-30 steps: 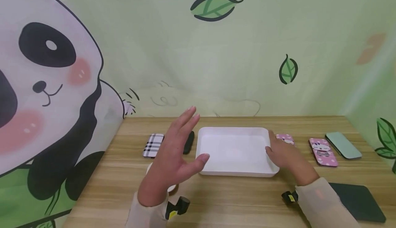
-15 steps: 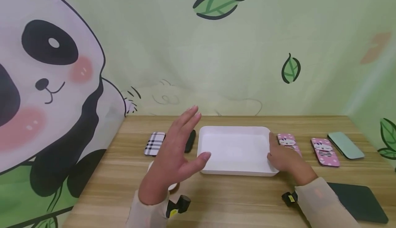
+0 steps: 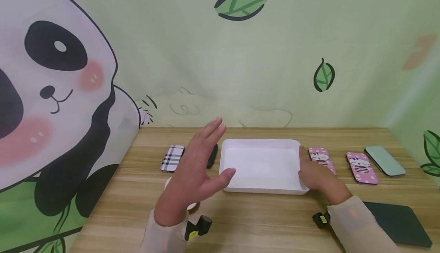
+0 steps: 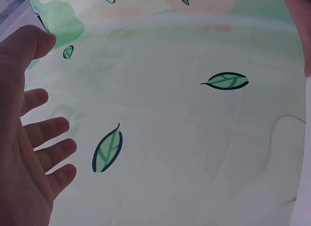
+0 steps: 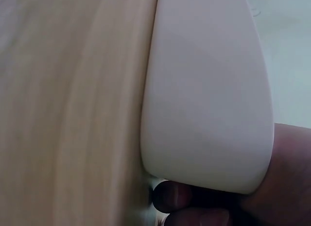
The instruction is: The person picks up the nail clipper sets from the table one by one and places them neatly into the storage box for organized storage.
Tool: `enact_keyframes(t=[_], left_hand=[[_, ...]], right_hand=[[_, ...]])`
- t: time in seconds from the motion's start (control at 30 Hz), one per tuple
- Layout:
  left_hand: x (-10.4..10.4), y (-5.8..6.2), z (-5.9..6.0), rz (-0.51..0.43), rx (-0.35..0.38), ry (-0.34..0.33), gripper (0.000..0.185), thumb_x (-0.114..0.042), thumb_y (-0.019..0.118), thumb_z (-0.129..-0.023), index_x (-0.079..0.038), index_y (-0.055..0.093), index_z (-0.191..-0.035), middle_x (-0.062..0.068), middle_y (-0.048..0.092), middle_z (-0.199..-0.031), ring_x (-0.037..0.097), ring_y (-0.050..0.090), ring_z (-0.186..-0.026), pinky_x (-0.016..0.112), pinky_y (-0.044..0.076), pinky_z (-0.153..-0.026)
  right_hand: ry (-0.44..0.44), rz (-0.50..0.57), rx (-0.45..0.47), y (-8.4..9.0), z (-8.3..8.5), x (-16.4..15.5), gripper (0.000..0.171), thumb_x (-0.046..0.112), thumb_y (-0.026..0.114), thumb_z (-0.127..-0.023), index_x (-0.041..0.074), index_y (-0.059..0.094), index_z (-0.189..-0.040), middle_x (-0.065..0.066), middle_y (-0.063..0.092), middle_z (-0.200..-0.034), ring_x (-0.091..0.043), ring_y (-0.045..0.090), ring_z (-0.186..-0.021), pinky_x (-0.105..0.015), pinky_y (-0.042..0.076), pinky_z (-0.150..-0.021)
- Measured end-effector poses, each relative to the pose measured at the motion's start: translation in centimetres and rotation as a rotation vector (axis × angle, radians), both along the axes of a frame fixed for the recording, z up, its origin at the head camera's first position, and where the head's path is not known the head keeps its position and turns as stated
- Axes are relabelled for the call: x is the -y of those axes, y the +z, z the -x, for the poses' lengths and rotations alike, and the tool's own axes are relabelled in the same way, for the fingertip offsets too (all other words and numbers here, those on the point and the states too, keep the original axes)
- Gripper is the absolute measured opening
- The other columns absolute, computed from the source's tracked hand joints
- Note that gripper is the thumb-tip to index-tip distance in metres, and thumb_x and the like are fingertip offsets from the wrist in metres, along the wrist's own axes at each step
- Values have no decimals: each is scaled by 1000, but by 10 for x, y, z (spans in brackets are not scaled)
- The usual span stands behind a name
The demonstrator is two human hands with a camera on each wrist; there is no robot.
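Right hand keeps its grip on the white tray's right rim near the table's back edge; almost nothing has shifted. Left hand still hovers, fingers spread, holding nothing.

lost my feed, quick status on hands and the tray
Left hand open, raised beside white tray. Right hand grips tray's right edge. Tray empty, nothing blocking.

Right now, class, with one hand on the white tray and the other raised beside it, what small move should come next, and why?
Probably lower the left hand onto the white tray's left edge. The right hand already grips its right wall, fingers under the rim in the right wrist view, while the left is open in the air, holding nothing. Two hands would steady the tray.
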State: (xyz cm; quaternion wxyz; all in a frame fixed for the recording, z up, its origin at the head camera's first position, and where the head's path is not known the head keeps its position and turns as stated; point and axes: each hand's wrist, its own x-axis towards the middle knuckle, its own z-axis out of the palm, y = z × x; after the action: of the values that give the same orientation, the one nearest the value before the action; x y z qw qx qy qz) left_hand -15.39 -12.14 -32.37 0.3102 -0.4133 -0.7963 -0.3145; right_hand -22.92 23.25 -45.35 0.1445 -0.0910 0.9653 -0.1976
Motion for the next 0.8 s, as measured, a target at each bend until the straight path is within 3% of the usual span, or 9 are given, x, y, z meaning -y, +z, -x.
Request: enact_keyframes(t=[0.27, 0.5, 0.67, 0.8], left_hand=[[-2, 1, 0, 16, -7, -1, 74, -55, 47, -98, -5, 38, -152, 14, 35, -159, 31, 33, -147, 51, 29, -117], [1, 1, 1, 15, 19, 21, 75, -57, 47, -98, -5, 39, -152, 14, 38, -158, 31, 33, -147, 51, 29, -117], [4, -1, 2, 34, 43, 37, 74, -55, 50, -97, -7, 38, -153, 12, 37, -159, 31, 33, -147, 52, 30, -117], [8, -4, 5, 68, 24, 50, 74, -55, 49, -98, -7, 39, -152, 12, 38, -158, 31, 35, -146, 52, 31, -116]], right_hand=[[4, -5, -15, -1, 0, -2, 76, 11, 40, -102, -11, -11, -154, -36, 1, -161, -35, 57, -109, -50, 49, -95], [23, -26, 0, 1, 0, -2, 78, 12, 41, -102, -10, -13, -154, -35, 2, -161, -27, 62, -87, -43, 53, -80], [15, -34, -13, 0, -1, 1, 76, 12, 40, -102, -10, -11, -154, -34, 2, -161, -32, 60, -104, -49, 50, -93], [9, -35, -11, -1, -1, 2, 76, 13, 40, -103, -9, -11, -154, -33, 2, -162, -29, 61, -97, -43, 52, -84]])
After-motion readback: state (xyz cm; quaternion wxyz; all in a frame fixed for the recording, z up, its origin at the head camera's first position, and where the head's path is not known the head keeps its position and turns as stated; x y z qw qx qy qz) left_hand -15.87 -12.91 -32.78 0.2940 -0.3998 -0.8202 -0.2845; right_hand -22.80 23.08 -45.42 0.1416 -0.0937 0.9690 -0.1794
